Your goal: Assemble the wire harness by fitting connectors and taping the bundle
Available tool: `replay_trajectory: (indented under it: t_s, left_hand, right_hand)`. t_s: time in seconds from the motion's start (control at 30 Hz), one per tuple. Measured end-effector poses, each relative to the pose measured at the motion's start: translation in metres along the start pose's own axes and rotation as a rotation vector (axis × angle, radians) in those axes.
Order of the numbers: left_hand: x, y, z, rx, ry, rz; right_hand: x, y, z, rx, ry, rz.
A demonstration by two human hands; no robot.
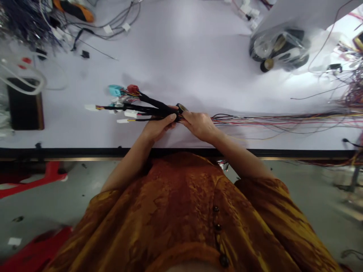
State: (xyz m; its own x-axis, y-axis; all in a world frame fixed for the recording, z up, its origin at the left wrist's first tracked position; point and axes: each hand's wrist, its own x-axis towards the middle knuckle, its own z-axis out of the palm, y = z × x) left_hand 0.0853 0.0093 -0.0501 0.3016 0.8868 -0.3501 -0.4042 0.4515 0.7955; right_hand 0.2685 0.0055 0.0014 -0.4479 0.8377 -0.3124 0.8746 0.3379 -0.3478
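Observation:
A wire harness (153, 102) lies across the white table in front of me, its taped black branches fanning to the left. They end in a light-blue connector (115, 90), a red connector (133, 89) and several white ones. My left hand (160, 126) is closed round the point where the branches meet, thumb on top. Right beside it, my right hand (200, 124) is closed on the bundle next to a small roll of black tape (181, 107); its fingertips are partly hidden. From there loose thin wires (283, 121) run off to the right.
A dark phone-like slab (25, 107) and white tubing lie at the left. Cables and an orange-handled tool (74, 10) are at the back left. A plastic bag with tape rolls (279, 49) stands at the back right. Tangled wires (351, 85) fill the right edge.

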Motion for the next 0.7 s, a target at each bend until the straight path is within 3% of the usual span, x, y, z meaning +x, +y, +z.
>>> replay_trajectory:
  t_s: [0.13, 0.23, 0.47, 0.6, 0.7]
  left_hand:
    - [-0.001, -0.005, 0.004, -0.027, 0.143, 0.052]
    - [-0.006, -0.007, 0.008, -0.005, 0.259, 0.051]
    - [-0.005, -0.016, 0.006, -0.04, 0.361, 0.07]
    - [-0.001, -0.019, 0.009, -0.084, 0.456, 0.083]
    - [0.0, -0.019, 0.012, -0.129, 0.447, 0.109]
  right_hand:
    - [0.0, 0.005, -0.002, -0.014, -0.018, 0.0]
    - [-0.009, 0.031, -0.002, -0.122, -0.015, 0.033]
    - [-0.069, 0.159, -0.002, -0.3, 0.057, 0.546]
    - [-0.115, 0.227, -0.002, -0.337, 0.122, 0.72]
    - [-0.15, 0.269, -0.005, -0.326, 0.161, 0.814]
